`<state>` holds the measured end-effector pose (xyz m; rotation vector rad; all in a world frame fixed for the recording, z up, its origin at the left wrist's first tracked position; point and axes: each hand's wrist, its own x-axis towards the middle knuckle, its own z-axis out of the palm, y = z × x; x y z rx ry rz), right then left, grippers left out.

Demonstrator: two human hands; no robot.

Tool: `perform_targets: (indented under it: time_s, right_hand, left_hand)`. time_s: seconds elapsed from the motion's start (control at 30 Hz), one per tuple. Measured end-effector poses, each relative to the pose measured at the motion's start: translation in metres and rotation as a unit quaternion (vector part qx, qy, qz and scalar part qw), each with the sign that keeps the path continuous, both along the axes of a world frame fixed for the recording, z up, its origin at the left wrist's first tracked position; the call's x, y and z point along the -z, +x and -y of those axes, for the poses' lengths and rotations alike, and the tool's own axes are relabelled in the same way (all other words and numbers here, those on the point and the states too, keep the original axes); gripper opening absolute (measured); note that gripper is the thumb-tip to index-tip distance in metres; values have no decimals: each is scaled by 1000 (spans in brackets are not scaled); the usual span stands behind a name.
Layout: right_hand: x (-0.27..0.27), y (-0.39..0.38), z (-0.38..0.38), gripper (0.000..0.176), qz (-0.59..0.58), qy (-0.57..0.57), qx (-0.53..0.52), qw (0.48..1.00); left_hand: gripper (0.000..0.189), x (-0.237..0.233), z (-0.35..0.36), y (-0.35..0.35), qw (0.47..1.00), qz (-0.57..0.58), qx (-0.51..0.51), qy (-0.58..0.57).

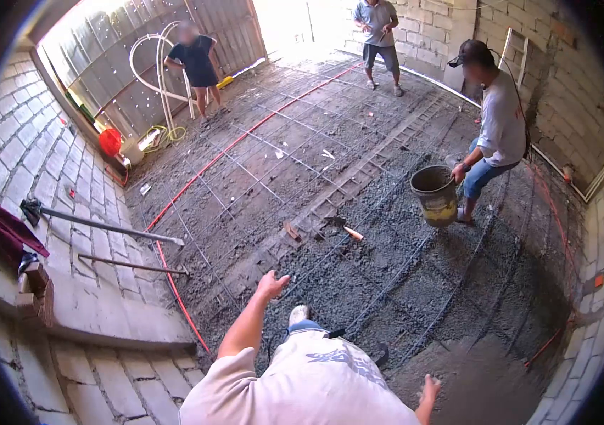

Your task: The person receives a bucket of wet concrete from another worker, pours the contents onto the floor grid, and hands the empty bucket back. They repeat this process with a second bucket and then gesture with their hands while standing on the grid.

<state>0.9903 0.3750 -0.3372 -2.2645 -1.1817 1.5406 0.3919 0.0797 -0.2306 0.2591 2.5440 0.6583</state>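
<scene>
My left hand [272, 285] is held out in front of me over the rebar grid, loosely open with nothing visible in it. Low on my right side, my right hand [429, 389] hangs above smooth grey concrete [490, 382]. Its fingers look slightly apart and hold nothing I can see. Ahead of my left hand, a trowel with a wooden handle [353, 233] lies on the wet concrete. A brown block [291, 231] rests beside it. To the right, a co-worker [497, 117] grips a dirty bucket [434, 202] whose dark contents show below the rim.
Rebar and a red hose [235, 143] cross the rough ground. Two more people, one by the metal sheeting [190, 62] and one at the back [376, 35], stand farther off. Long-handled tools [114, 227] lean at the left block wall. A red container [110, 142] sits beyond.
</scene>
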Motion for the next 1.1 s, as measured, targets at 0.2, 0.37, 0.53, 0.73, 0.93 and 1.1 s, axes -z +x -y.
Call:
perform_targets:
  time_s: [0.2,0.37,0.53,0.73,0.93,1.1]
  right_hand:
    - [-14,-45,13,42,36,33,79,996]
    - [-38,-68,25,45,55,40,33,997]
    - [-33,-18,38,46,112,88,-22,990]
    - [-93,4,58,42,116,85,88,986]
    - [-80,32,99,40,133,72,77,986]
    - [-61,30,146,43,140,19,144,979]
  left_hand:
    - [73,37,32,-23,999,40,-31,-10]
    - [75,57,64,-24,991,87,-93,-33]
    - [77,106,80,-33,987,120,-102,-30]
    - [69,90,48,-31,993,93,-67,-3]
    - [70,110,31,-25,993,98,-58,-24]
    - [74,122,37,-18,993,118,-25,-7]
